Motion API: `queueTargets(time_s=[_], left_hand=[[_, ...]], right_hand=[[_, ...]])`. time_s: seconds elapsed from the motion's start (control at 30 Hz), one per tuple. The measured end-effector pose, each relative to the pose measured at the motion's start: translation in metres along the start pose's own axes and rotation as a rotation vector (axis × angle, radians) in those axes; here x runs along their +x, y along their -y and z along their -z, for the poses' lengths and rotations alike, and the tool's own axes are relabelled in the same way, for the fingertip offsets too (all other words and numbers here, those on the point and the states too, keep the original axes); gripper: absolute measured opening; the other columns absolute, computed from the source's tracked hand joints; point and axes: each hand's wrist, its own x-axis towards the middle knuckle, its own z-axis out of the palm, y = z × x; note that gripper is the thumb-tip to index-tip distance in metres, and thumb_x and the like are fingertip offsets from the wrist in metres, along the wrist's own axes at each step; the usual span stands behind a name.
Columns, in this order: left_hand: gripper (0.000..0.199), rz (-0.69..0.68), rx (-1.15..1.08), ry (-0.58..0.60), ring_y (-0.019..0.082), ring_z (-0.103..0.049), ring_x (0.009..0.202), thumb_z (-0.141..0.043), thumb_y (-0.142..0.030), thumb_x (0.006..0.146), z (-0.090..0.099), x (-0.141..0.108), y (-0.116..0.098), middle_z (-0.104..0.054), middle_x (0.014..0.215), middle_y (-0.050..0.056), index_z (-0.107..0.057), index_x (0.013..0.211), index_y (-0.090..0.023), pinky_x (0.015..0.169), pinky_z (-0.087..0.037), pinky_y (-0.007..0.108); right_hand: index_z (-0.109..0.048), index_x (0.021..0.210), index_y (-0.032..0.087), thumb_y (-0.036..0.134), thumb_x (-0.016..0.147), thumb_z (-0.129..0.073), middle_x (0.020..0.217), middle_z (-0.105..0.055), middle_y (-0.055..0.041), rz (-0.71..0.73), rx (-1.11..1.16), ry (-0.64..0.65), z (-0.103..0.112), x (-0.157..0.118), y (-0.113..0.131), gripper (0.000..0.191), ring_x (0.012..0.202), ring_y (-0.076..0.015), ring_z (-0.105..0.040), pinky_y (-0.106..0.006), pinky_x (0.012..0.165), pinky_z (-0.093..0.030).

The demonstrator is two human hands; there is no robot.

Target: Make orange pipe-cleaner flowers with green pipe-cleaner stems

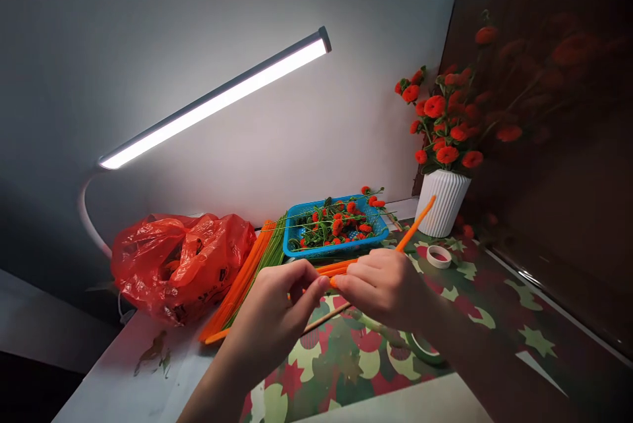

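Observation:
My left hand (281, 304) pinches orange pipe cleaners between thumb and fingers at the centre. Close beside it on the right, my right hand (378, 284) is closed round the same orange pipe cleaners (415, 224), whose one end sticks up to the right, in front of the white vase. Another orange end shows at the lower left of my left hand. Behind the hands lie a bundle of orange stems (242, 278) and a bundle of green stems (273, 246). A thin brown stick (326, 317) lies below the hands.
A blue basket (297, 253) holds red flowers and green stems. The white ribbed vase (440, 202) of red flowers stands behind a white tape roll (438, 256). A green tape roll (425, 350) is partly behind my right wrist. At left are a red bag (182, 265) and a lit lamp (217, 103).

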Motion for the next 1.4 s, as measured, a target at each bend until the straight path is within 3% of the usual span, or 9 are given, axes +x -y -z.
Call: queueTargets(time_s=[0.1,0.23,0.63,0.8,0.97,1.03,1.2,1.3,1.4], left_hand=[[0.025,-0.213,0.256,-0.205,0.010,-0.046,0.048,-0.050,-0.026,0.091,-0.006,-0.001,0.000,-0.057,0.056,-0.003,-0.057,0.068,-0.018,0.051,-0.034,0.025],[0.014,-0.527,0.485,-0.397,0.011,-0.054,0.051,-0.054,-0.016,0.088,-0.012,0.002,0.000,-0.063,0.062,-0.002,-0.058,0.074,-0.017,0.059,-0.031,0.029],[0.008,-0.666,0.454,-0.448,0.011,-0.062,0.059,-0.060,-0.011,0.084,-0.014,0.004,0.005,-0.070,0.070,-0.001,-0.058,0.085,-0.019,0.063,-0.033,0.030],[0.011,-0.449,0.146,-0.408,0.010,-0.056,0.056,-0.061,-0.016,0.084,-0.019,0.005,0.005,-0.066,0.065,-0.002,-0.059,0.074,-0.018,0.061,-0.035,0.027],[0.033,0.096,-0.618,0.078,0.007,-0.042,0.042,-0.053,-0.042,0.088,-0.016,0.010,0.008,-0.051,0.053,-0.004,-0.052,0.066,-0.017,0.042,-0.032,0.021],[0.034,0.143,-0.697,0.164,0.007,-0.041,0.041,-0.053,-0.044,0.088,-0.016,0.011,0.010,-0.050,0.054,-0.004,-0.051,0.067,-0.017,0.040,-0.032,0.020],[0.017,-0.344,-0.108,-0.398,0.010,-0.059,0.060,-0.068,-0.024,0.080,-0.021,0.011,0.009,-0.067,0.081,0.001,-0.059,0.093,-0.018,0.061,-0.047,0.025],[0.021,-0.651,0.250,-0.540,0.013,-0.064,0.069,-0.073,-0.012,0.075,-0.020,0.009,0.008,-0.072,0.084,0.001,-0.063,0.092,-0.018,0.067,-0.045,0.027],[0.019,-0.698,0.380,-0.591,0.013,-0.065,0.067,-0.071,-0.008,0.077,-0.017,0.007,0.008,-0.074,0.082,0.002,-0.066,0.092,-0.017,0.065,-0.042,0.028]], right_hand=[[-0.060,0.067,0.019,0.033,0.090,-0.053,0.055,-0.049,0.0022,-0.227,0.208,0.008,0.000,0.001,-0.006,0.028,0.052,-0.0099,-0.039,-0.026,0.050,-0.026],[-0.064,0.080,0.016,0.045,0.083,-0.063,0.057,-0.047,0.0044,-0.627,0.719,0.264,0.010,0.003,-0.010,0.029,0.049,-0.0075,-0.036,-0.021,0.045,-0.026],[-0.068,0.081,0.015,0.036,0.077,-0.071,0.070,-0.065,-0.0023,-0.766,1.166,0.127,0.012,0.004,-0.012,0.022,0.062,-0.0115,-0.057,-0.024,0.056,-0.047],[-0.067,0.080,0.015,0.027,0.084,-0.063,0.068,-0.064,-0.0018,-0.620,0.844,0.019,0.016,0.004,-0.002,0.013,0.059,-0.0104,-0.056,-0.022,0.053,-0.045],[-0.062,0.083,0.017,0.015,0.091,-0.049,0.071,-0.064,-0.0026,-0.019,0.244,-0.170,0.007,-0.001,0.001,0.016,0.062,-0.0117,-0.054,-0.025,0.059,-0.043],[-0.060,0.083,0.017,0.013,0.091,-0.048,0.071,-0.063,-0.0023,0.014,0.210,-0.169,0.005,-0.001,0.000,0.016,0.062,-0.0116,-0.053,-0.025,0.059,-0.042],[-0.061,0.081,0.017,0.012,0.088,-0.053,0.067,-0.058,0.0020,-0.323,0.446,-0.116,0.012,0.003,0.002,0.011,0.053,-0.0069,-0.044,-0.020,0.050,-0.035],[-0.062,0.080,0.016,0.017,0.087,-0.057,0.062,-0.052,0.0039,-0.474,0.580,-0.053,0.018,0.005,0.004,0.009,0.050,-0.0060,-0.039,-0.019,0.046,-0.032],[-0.062,0.080,0.016,0.021,0.087,-0.057,0.063,-0.052,0.0034,-0.566,0.692,0.025,0.020,0.005,0.004,0.010,0.051,-0.0064,-0.040,-0.019,0.045,-0.031]])
